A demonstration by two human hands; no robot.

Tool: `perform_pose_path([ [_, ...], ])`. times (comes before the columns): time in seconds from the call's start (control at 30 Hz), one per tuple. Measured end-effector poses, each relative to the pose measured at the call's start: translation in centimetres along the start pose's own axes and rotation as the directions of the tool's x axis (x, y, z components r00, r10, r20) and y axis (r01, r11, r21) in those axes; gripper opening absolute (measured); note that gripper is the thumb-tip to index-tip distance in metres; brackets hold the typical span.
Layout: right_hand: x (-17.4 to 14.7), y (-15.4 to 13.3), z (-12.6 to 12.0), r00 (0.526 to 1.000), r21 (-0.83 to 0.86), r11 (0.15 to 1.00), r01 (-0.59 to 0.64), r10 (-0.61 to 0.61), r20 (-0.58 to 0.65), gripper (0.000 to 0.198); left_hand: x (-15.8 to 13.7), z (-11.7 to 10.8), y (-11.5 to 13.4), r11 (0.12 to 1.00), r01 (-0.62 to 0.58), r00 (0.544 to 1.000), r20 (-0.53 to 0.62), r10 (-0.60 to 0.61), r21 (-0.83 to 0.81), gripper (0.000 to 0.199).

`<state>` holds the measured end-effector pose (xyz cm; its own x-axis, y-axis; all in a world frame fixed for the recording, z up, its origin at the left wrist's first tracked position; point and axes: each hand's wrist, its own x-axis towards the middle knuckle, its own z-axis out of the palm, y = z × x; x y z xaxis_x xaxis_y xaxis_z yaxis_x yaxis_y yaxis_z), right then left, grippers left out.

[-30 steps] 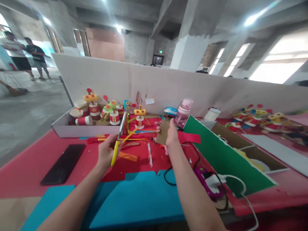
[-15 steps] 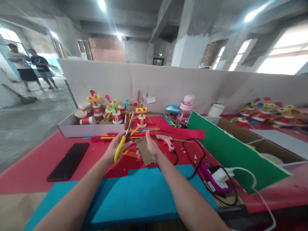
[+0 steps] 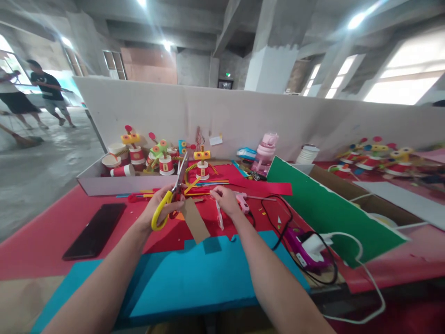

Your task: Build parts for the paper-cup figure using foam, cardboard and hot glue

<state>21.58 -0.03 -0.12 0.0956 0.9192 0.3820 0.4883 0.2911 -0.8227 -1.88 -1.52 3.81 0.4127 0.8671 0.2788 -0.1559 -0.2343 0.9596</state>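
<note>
The left hand (image 3: 160, 206) is closed around the yellow-handled scissors (image 3: 180, 177), their blades pointing up and away from the body, and its fingertips also pinch the top end of a brown cardboard piece (image 3: 195, 221). The cardboard slants down to the right from those fingers, its lower end above the near edge of the red table covering (image 3: 158, 239) and the blue sheet (image 3: 194, 278), with a shadow on the blue just beneath. The right hand (image 3: 227, 202) has its thumb and fingers drawn together right by the upper end of a slim white tool (image 3: 219, 216) — whether they grip it, or anything small, I cannot tell. A pink glue gun (image 3: 242, 202) lies just beyond the right wrist, partly hidden by it. Ahead of the hands a red paper-cup figure (image 3: 202, 170) with a yellow head stands upright, and to its left more cups and figures fill a low white box (image 3: 127, 186). A black phone (image 3: 95, 231) lies left of the left forearm. On the right are a pink bottle (image 3: 265, 152), a leaning green board (image 3: 327, 211) and a purple power strip (image 3: 304, 253) with a white plug in it.
</note>
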Motion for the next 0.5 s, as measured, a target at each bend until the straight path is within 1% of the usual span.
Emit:
perform_pose_path([
  [0.03,0.1,0.5,0.1,1.000,-0.072,0.997,0.001,-0.002,-0.014,0.026,0.1,-0.1,-0.1,1.000,-0.008,1.000,-0.018,0.008,-0.011,0.048],
  [0.07,0.2,1.0,0.4,1.000,-0.113,0.994,0.010,-0.010,0.002,0.023,0.2,-0.1,-0.2,1.000,-0.010,0.999,-0.035,0.010,-0.022,0.048],
  [0.13,0.1,1.3,1.3,0.997,-0.138,0.988,0.064,-0.056,0.059,0.015,0.4,-0.1,-0.8,0.999,0.008,0.998,-0.055,-0.009,-0.032,0.050],
  [0.2,0.0,0.9,2.0,0.987,-0.125,0.983,0.137,-0.126,0.096,0.012,0.5,0.1,-1.5,0.999,0.030,0.997,-0.063,-0.033,-0.039,0.052],
  [0.27,-0.3,-0.2,2.3,0.986,-0.048,0.987,0.155,-0.151,0.075,0.015,0.6,0.4,-2.1,0.998,0.039,0.996,-0.075,-0.042,-0.048,0.053],
  [0.3,-0.5,-0.9,2.4,0.990,0.031,0.991,0.129,-0.131,0.056,0.019,0.7,0.6,-2.3,0.998,0.038,0.995,-0.087,-0.042,-0.054,0.053],
  [0.33,-0.8,-1.7,2.3,0.995,0.140,0.987,0.074,-0.082,0.054,0.026,0.7,0.8,-2.4,0.998,0.034,0.994,-0.106,-0.040,-0.059,0.053],
  [0.37,-1.1,-2.5,2.2,0.996,0.279,0.960,-0.006,-0.018,0.084,0.034,0.7,1.0,-2.5,0.997,0.029,0.991,-0.130,-0.038,-0.066,0.053],
  [0.4,-1.5,-3.3,2.1,0.983,0.383,0.919,-0.092,0.024,0.180,0.040,0.8,1.3,-2.5,0.997,0.023,0.987,-0.158,-0.035,-0.072,0.052],
  [0.43,-2.0,-4.0,2.1,0.958,0.423,0.892,-0.163,0.040,0.285,0.040,0.8,1.6,-2.6,0.997,0.019,0.983,-0.182,-0.033,-0.075,0.052],
  [0.47,-2.3,-4.5,2.0,0.940,0.417,0.888,-0.194,0.046,0.339,0.035,0.7,1.8,-2.5,0.997,0.012,0.978,-0.205,-0.027,-0.074,0.052],
  [0.5,-2.6,-4.8,2.0,0.933,0.401,0.897,-0.184,0.032,0.357,0.031,0.7,2.0,-2.5,0.998,0.003,0.974,-0.226,-0.017,-0.064,0.052],
])
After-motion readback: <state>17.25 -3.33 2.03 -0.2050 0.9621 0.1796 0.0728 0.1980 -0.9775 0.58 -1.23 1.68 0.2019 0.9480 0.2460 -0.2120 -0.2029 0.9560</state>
